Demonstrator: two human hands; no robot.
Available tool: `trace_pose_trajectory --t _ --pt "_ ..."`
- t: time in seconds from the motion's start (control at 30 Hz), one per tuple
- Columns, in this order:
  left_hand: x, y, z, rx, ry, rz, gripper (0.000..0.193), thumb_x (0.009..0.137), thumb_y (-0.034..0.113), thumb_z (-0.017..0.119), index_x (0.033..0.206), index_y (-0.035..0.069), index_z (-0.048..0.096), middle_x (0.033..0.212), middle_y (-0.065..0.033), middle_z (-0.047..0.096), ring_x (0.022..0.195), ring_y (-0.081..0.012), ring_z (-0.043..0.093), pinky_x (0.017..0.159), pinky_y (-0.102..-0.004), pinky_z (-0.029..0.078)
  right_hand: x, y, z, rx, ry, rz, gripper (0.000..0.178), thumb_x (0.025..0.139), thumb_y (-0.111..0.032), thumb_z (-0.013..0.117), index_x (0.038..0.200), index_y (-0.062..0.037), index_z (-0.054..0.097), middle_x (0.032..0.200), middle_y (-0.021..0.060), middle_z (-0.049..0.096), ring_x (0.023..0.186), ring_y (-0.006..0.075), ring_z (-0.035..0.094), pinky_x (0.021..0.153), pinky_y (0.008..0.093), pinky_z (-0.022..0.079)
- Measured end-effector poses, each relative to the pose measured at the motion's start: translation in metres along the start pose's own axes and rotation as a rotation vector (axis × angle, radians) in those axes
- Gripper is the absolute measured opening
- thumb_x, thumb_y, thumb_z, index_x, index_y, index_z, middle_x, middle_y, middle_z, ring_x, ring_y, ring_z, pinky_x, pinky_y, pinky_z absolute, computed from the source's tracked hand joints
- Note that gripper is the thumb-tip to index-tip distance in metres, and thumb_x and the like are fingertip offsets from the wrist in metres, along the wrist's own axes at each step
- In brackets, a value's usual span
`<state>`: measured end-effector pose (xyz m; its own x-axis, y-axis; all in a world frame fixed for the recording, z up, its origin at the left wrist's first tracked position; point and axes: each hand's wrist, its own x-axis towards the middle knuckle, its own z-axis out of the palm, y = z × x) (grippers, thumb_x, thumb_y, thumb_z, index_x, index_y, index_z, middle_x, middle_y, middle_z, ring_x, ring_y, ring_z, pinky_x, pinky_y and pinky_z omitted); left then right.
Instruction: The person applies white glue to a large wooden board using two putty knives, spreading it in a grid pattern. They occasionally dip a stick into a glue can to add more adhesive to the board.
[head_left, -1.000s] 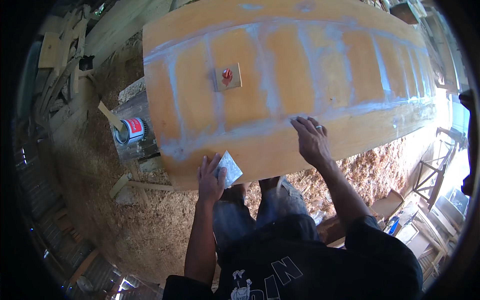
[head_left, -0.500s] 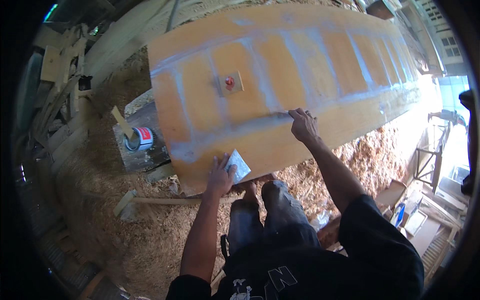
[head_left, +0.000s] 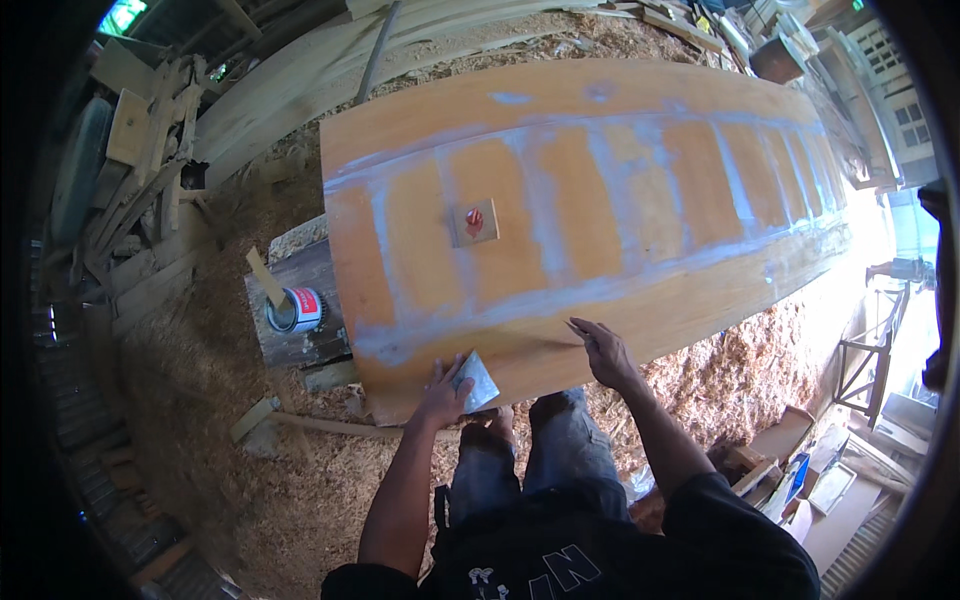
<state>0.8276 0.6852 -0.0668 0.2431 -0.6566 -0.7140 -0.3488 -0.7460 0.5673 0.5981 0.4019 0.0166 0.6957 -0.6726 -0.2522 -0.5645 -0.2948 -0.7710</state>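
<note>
A long wooden panel lies before me, orange-brown, with pale bluish filler along its seams and in bands across it. My left hand rests at its near edge, closed on a pale square plate with a mottled surface. Farther right, my right hand pinches a thin scraper, seen nearly edge-on, over the panel just below the long filler seam. On the panel beyond my left hand lies a small square board with a red dab on it.
Left of the panel, an open can with a flat wooden stick stands on a dark plank. Wood shavings cover the floor. Scrap timber is piled at far left; boxes and boards lie at right.
My right hand has drawn the scraper off the filler seam, nearer to me. My left hand still holds the plate at the panel's edge. The whole view has shifted, with the panel lower in it.
</note>
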Motion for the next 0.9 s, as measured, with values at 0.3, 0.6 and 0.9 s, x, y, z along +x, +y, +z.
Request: trace_pose_trajectory --t 0.3,0.6,0.9 --pt "-0.008 0.031 -0.004 -0.146 0.159 -0.115 0.061 0.103 0.051 0.046 0.157 0.023 0.039 0.162 -0.0297 0.025 0.149 -0.0471 0.024 0.117 -0.0501 0.035 0.131 0.006 -0.07 -0.026 -0.093 -0.187 0.037 0.099 -0.004 0.053 0.134 -0.0059 0.064 0.109 0.0177 0.069 0.097 0.0269 0.067 0.088 0.0361 0.052" --pt "-0.011 0.048 -0.003 -0.21 0.228 -0.286 0.062 0.1 0.05 0.056 0.153 0.021 0.046 0.161 -0.0335 0.023 0.143 -0.0465 0.038 0.113 -0.0478 0.041 0.388 -0.029 -0.08 -0.496 -0.102 -0.543 0.044 0.099 -0.011 0.048 0.143 -0.0116 0.054 0.127 0.0179 0.064 0.112 0.0394 0.063 0.095 0.0515 0.05" --pt "-0.017 0.056 -0.005 -0.359 0.277 -0.258 0.076 0.087 0.051 0.073 0.152 0.02 0.048 0.16 -0.0365 0.021 0.145 -0.0472 0.035 0.114 -0.0462 0.04 0.44 -0.032 -0.022 -0.82 -0.139 -0.646 0.037 0.096 -0.011 0.049 0.128 -0.0125 0.066 0.12 0.0105 0.066 0.11 0.0376 0.063 0.097 0.0535 0.047"
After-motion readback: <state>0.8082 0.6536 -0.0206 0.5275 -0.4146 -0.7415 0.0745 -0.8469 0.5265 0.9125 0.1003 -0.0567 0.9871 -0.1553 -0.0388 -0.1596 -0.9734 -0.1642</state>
